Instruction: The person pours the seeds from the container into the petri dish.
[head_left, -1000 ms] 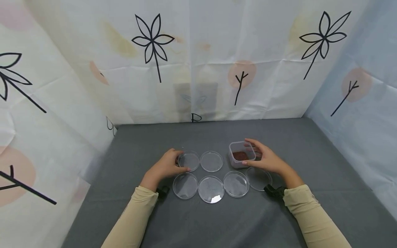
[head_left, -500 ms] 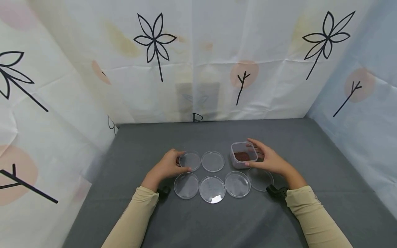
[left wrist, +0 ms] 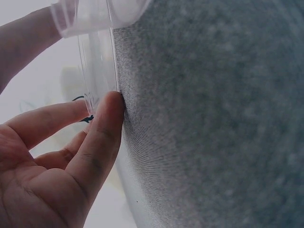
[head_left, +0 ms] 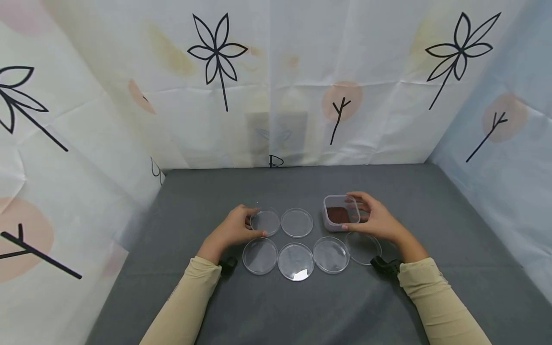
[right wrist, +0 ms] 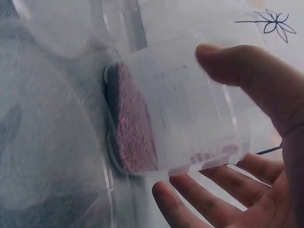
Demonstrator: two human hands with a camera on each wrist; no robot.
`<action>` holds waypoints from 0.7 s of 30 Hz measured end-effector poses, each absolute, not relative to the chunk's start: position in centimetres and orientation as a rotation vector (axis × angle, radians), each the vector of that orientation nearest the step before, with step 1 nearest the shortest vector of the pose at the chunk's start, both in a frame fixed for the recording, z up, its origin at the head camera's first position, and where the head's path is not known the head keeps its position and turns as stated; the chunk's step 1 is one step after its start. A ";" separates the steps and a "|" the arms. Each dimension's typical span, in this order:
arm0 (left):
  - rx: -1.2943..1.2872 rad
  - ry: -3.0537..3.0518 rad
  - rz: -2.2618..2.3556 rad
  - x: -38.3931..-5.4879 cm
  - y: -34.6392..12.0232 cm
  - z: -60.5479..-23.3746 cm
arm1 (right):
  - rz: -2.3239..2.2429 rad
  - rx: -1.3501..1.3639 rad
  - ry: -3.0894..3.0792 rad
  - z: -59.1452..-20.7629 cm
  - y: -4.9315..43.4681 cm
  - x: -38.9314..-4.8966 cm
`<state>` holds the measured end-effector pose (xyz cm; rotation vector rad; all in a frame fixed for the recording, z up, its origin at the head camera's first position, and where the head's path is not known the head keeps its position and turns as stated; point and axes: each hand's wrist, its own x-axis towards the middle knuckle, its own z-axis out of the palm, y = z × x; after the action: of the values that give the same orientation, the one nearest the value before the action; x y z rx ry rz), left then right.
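Observation:
My left hand (head_left: 233,226) holds a clear petri dish (head_left: 265,223) at the left end of the back row, thumb on its near side and fingers on its far side. In the left wrist view, the thumb and fingers (left wrist: 102,128) meet the dish's edge close over the grey cloth. My right hand (head_left: 379,219) grips a clear square plastic tub (head_left: 340,227), its thumb on the near side and fingers round the far side. Reddish-brown granules (right wrist: 133,128) lie in the tub's bottom. Between the hands sits another petri dish (head_left: 297,223).
A front row of petri dishes runs from a left dish (head_left: 260,256) through two middle dishes (head_left: 296,261) (head_left: 331,255) to a right dish (head_left: 363,249), partly beneath the right hand. The grey cloth (head_left: 276,306) covers the table. Patterned curtains (head_left: 284,72) enclose it.
The head view has shifted slightly. A somewhat larger patch of granules shows in the tub. Both hands keep the same holds, and the dishes stay in place.

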<state>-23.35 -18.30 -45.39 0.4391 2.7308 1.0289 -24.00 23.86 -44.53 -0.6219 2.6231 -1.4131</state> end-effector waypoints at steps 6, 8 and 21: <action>0.445 2.732 1.025 -23.4 -18.2 -45.4 | -1.410 -0.563 2.703 -44.3 23.6 -23.8; 0.448 2.730 1.035 -23.3 -18.1 -45.4 | -1.400 -0.525 2.745 -44.4 23.5 -23.8; 0.424 2.723 1.058 -23.1 -18.2 -45.5 | -1.457 -0.438 2.869 -44.5 21.9 -24.4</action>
<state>-23.13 -18.23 -45.47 0.4239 2.7234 1.0577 -24.38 21.94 -44.53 -0.4381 2.8692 -1.4567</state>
